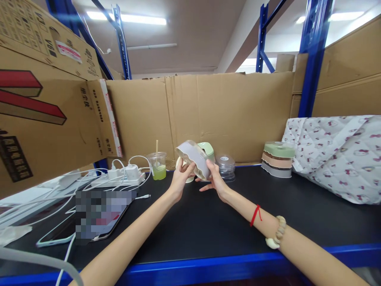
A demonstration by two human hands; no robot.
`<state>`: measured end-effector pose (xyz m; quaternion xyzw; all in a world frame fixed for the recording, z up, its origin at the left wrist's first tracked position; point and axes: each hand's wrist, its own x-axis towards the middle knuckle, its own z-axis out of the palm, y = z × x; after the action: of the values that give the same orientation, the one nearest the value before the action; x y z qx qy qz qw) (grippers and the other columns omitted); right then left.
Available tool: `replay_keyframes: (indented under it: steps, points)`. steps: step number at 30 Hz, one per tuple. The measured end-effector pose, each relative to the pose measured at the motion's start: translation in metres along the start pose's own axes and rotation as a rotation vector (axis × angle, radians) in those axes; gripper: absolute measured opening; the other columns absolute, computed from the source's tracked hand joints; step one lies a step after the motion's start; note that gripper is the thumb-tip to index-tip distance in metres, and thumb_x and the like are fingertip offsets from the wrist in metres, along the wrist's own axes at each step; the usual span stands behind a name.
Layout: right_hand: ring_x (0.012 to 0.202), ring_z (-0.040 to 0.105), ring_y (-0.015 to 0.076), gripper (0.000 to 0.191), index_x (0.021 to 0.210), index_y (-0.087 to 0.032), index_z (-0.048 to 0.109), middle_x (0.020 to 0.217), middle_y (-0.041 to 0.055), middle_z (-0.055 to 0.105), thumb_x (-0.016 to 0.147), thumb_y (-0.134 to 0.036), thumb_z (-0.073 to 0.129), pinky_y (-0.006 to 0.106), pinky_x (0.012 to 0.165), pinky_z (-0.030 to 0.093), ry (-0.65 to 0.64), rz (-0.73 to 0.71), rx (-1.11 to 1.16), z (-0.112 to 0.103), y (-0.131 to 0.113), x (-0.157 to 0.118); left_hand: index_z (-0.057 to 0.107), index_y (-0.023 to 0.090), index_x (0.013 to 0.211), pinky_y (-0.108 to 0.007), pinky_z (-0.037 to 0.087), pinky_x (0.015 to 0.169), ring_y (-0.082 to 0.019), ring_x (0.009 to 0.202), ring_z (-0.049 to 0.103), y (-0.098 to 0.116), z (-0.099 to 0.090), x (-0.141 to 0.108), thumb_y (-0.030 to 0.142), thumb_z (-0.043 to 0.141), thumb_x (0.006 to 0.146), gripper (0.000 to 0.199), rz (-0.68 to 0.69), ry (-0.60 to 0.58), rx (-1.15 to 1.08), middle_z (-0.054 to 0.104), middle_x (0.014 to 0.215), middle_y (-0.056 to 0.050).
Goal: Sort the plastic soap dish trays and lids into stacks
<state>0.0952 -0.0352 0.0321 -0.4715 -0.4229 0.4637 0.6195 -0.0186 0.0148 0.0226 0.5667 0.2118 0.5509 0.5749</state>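
Note:
Both my hands hold a grey, wavy-edged container (193, 157) tilted above the black tabletop (190, 226). My left hand (180, 176) grips its lower left side, with thumb and fingers on the rim. On the right end, my right hand (216, 178) pinches it, some lower fingers spread below. Behind the container, a light green object (207, 149) is partly hidden. A cream-coloured item (189, 179) shows in part between my hands. Clear plastic lids or containers (226, 169) are stacked just to the right.
Green, peach and grey containers (278, 159) are stacked near a patterned quilted bag (339, 159) at right. At left are a cup of green drink (159, 169), a power strip (119, 180) with white cables, and a tablet (116, 218). Cardboard (232, 115) stands behind.

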Motion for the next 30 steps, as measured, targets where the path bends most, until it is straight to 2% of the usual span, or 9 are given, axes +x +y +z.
replay_keyframes:
  steps: [3,5,9,12,17,22,25,27,30]
  points:
    - [0.1,0.058,0.0234,0.074,0.121,-0.026,0.027,0.125,0.0105,0.048,0.063,-0.055,0.063,0.027,0.048,0.054,0.02,-0.079,-0.005,0.0,0.006,-0.001,0.049,0.02,0.111,-0.024,0.049,0.071,-0.02,0.099,0.059,0.003,-0.001,0.001,0.05,0.077,0.05,0.074,-0.001,-0.007,0.039,0.062,0.106,-0.007]
    - [0.11,0.052,0.0245,0.079,0.126,-0.027,0.022,0.128,0.0104,0.046,0.064,-0.057,0.06,0.031,0.058,0.056,-0.029,-0.141,-0.03,0.001,0.01,-0.003,0.049,0.02,0.111,-0.023,0.049,0.069,-0.019,0.094,0.061,0.005,-0.002,0.001,0.052,0.075,0.05,0.073,-0.018,0.002,0.042,0.062,0.105,-0.006]
    - [0.118,0.047,0.023,0.083,0.133,-0.023,0.019,0.126,0.012,0.049,0.068,-0.056,0.059,0.042,0.091,0.046,-0.178,-0.345,-0.125,0.0,0.017,-0.003,0.049,0.02,0.107,-0.023,0.047,0.061,-0.018,0.081,0.064,0.009,-0.001,-0.001,0.061,0.066,0.051,0.071,-0.087,-0.003,0.021,0.065,0.1,-0.005]
    - [0.117,0.048,0.0227,0.076,0.131,-0.023,0.027,0.121,0.0121,0.051,0.071,-0.058,0.058,0.042,0.097,0.039,-0.168,-0.445,-0.174,-0.001,0.021,-0.001,0.049,0.019,0.109,-0.027,0.048,0.063,-0.021,0.081,0.065,0.011,0.0,-0.003,0.064,0.061,0.049,0.076,-0.102,-0.006,-0.027,0.067,0.094,-0.006]
    - [0.095,0.058,0.0212,0.07,0.131,-0.026,0.03,0.118,0.0109,0.051,0.075,-0.064,0.048,0.038,0.078,0.049,-0.018,-0.443,-0.152,-0.006,0.018,0.011,0.056,0.013,0.106,-0.033,0.049,0.069,-0.027,0.088,0.064,0.014,0.0,-0.004,0.069,0.048,0.055,0.077,-0.154,-0.001,-0.121,0.068,0.087,-0.009]
    - [0.104,0.051,0.0215,0.069,0.125,-0.024,0.039,0.127,0.0123,0.038,0.067,-0.055,0.059,0.04,0.094,0.04,0.386,-0.646,-0.367,-0.038,0.013,0.034,0.056,0.013,0.109,-0.033,0.048,0.069,-0.026,0.084,0.065,0.014,-0.001,-0.004,0.068,0.047,0.059,0.075,-0.174,0.027,-0.156,0.068,0.087,-0.009]
    - [0.11,0.048,0.0255,0.067,0.122,-0.02,0.046,0.124,0.0137,0.037,0.064,-0.051,0.06,0.043,0.1,0.034,0.588,-0.625,-0.582,-0.066,0.013,0.043,0.054,0.013,0.112,-0.032,0.048,0.069,-0.025,0.082,0.065,0.011,0.0,-0.005,0.067,0.05,0.059,0.076,-0.188,0.014,-0.159,0.068,0.088,-0.009]
    - [0.112,0.046,0.0285,0.064,0.122,-0.02,0.048,0.123,0.0144,0.038,0.066,-0.049,0.059,0.047,0.1,0.032,0.639,-0.55,-0.72,-0.08,0.016,0.047,0.054,0.013,0.112,-0.032,0.049,0.069,-0.024,0.082,0.066,0.01,0.0,-0.006,0.067,0.05,0.059,0.075,-0.197,0.013,-0.159,0.068,0.087,-0.008]
    - [0.117,0.044,0.0313,0.063,0.127,-0.021,0.047,0.123,0.0154,0.041,0.071,-0.048,0.055,0.051,0.097,0.032,0.623,-0.52,-0.884,-0.093,0.024,0.054,0.055,0.013,0.108,-0.033,0.05,0.069,-0.024,0.083,0.066,0.008,0.0,-0.005,0.067,0.05,0.06,0.073,-0.231,0.018,-0.17,0.068,0.087,-0.009]
